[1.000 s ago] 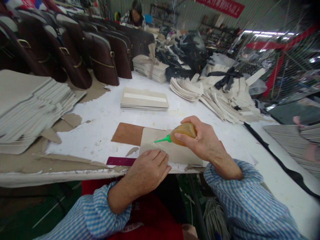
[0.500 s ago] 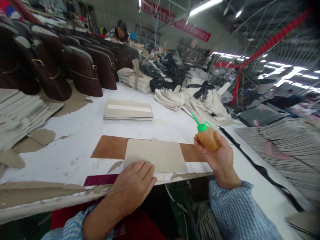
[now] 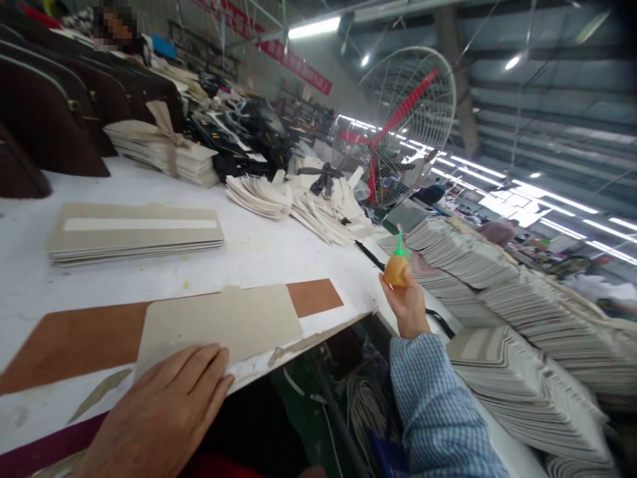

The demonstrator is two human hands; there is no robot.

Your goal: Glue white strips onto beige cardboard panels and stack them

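Note:
My left hand (image 3: 166, 405) lies flat, fingers extended, on the lower left part of a beige board (image 3: 223, 322). Under the board runs a brown strip (image 3: 84, 338), which shows on both sides of it. In my right hand (image 3: 408, 302), raised at the right beyond the table edge, is a squeeze bottle (image 3: 397, 270) of amber liquid with a green nozzle pointing up. A purple strip (image 3: 54, 443) lies at the table's front edge, left of my left hand.
A stack of beige boards (image 3: 139, 232) sits farther back on the white table (image 3: 279, 259). Dark brown bags (image 3: 44, 113) stand back left. Bundled strips (image 3: 261, 197) lie behind. Large stacks of grey pieces (image 3: 537, 398) fill the right, below a fan (image 3: 418, 113).
The view has swung to the right, so the table and bags sit farther left. My right hand has moved outward to the right with the bottle. My left hand remains on the board.

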